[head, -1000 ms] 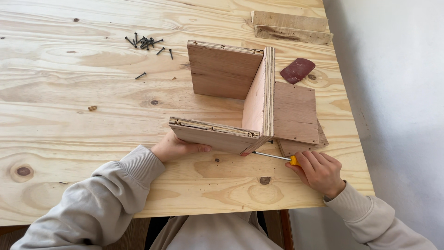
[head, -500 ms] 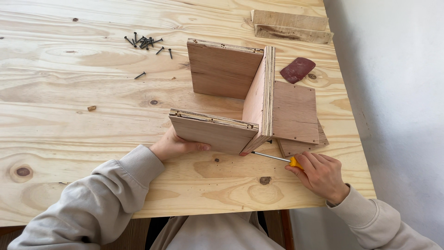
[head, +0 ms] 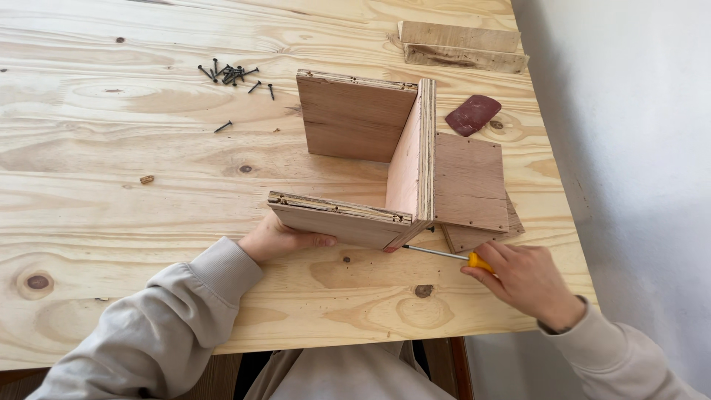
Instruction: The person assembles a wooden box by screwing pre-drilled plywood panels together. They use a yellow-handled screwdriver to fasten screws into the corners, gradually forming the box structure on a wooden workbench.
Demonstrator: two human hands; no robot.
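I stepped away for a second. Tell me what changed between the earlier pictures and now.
Hardly anything. The right hand edged slightly toward the table's near edge, keeping the yellow-handled screwdriver tip at the plywood box corner. The left hand still braces the near panel. Screws, sandpaper and wood scraps stayed put.

Matt plywood box (head: pixel 385 163); knotty pine table (head: pixel 148 185); steel-shafted, yellow plastic-handled screwdriver (head: pixel 444 255).
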